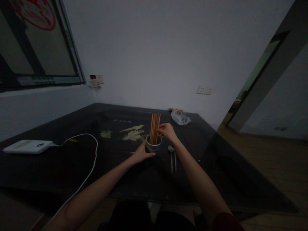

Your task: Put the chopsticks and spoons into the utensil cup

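A round metal cup [153, 147] stands on the dark table, and several wooden chopsticks [154, 128] rise out of it, nearly upright. My left hand [141, 153] is wrapped round the cup's left and near side, thumb at the front. At the chopsticks' right side, my right hand [166, 131] pinches with thumb and forefinger against them; how many it grips is hidden. To the right of the cup lie a metal spoon [171, 160] and a thin pale stick-like utensil [175, 160], side by side and apart from both hands.
A clear plastic bag [180, 118] lies at the table's back edge by the wall. On the left, a white power bank [29, 146] has a white cable [96, 150] curving toward the near edge. Leaf and bird patterns decorate the tabletop [120, 173]. Wall sockets [204, 90] are behind.
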Demonstrator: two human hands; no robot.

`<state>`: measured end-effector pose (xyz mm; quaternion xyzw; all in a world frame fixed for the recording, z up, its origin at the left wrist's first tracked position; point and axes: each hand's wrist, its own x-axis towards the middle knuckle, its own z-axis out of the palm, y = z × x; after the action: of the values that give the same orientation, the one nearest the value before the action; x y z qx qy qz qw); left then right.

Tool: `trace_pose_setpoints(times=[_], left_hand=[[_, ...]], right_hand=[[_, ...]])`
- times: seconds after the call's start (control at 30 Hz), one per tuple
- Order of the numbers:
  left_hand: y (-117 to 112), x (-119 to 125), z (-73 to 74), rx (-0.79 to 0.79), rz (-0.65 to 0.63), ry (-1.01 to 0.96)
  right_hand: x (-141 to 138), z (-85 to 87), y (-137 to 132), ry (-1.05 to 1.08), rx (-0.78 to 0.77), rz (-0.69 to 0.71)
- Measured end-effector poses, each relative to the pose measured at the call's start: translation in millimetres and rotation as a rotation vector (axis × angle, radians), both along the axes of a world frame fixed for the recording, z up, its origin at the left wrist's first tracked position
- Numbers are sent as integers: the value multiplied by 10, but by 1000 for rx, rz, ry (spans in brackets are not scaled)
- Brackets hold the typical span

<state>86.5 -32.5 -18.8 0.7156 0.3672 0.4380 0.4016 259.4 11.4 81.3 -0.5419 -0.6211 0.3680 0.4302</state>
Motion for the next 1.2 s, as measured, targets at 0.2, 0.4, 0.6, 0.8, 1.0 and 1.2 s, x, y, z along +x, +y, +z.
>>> trace_pose_setpoints(times=[0.2,0.4,0.6,0.8,1.0,1.2], left_hand=[[-13,16,-11,-14,21,11],[-26,43,-23,0,19,-5],[12,62,-98,5,-3,-31],[20,80,-110,-1,-19,-58],[29,103,-96,4,-2,-37],[3,110,-47,6,16,-4]], right_hand=[[49,-17,-4,-91,67,-8],[104,-3,-34,-85,47,6],[121,-22,-40,-76,55,-30],[131,-60,-22,-82,75,-13],[167,-116,27,-105,135,-34],[179,-174,56,-88,141,-29]])
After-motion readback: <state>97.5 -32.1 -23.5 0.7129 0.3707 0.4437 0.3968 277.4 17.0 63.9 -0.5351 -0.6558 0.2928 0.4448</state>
